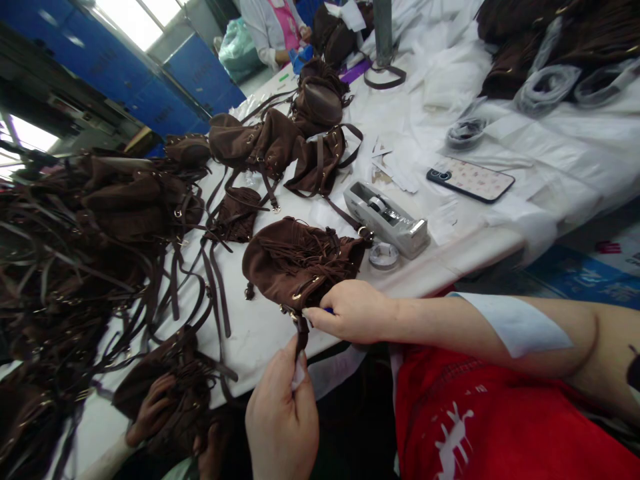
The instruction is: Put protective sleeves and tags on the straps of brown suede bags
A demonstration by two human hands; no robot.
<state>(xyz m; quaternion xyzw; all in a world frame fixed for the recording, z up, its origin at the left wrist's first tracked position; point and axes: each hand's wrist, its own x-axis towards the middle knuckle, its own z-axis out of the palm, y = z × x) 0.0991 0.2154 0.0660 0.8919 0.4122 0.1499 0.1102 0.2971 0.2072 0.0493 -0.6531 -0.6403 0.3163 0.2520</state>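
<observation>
A small dark brown fringed bag [290,260] with brass eyelets lies on its side near the table's edge. My left hand [283,413] pinches the bag's dark strap [301,333] below a metal ring, with a bit of white material between thumb and fingers. Against the bag's eyeleted opening, my right hand [357,310] is closed, its thumb by the strap's fitting. A sliver of something blue shows at those fingers; the rest is hidden. Just past the bag are a grey tape dispenser [385,217] and a roll of tape [383,256].
Many brown bags and straps are heaped on the left of the white table [250,353]. A co-worker's hands [155,408] handle a bag at lower left; another person [273,33] stands at the far side. A phone [470,179] and plastic-wrapped straps [547,87] lie right.
</observation>
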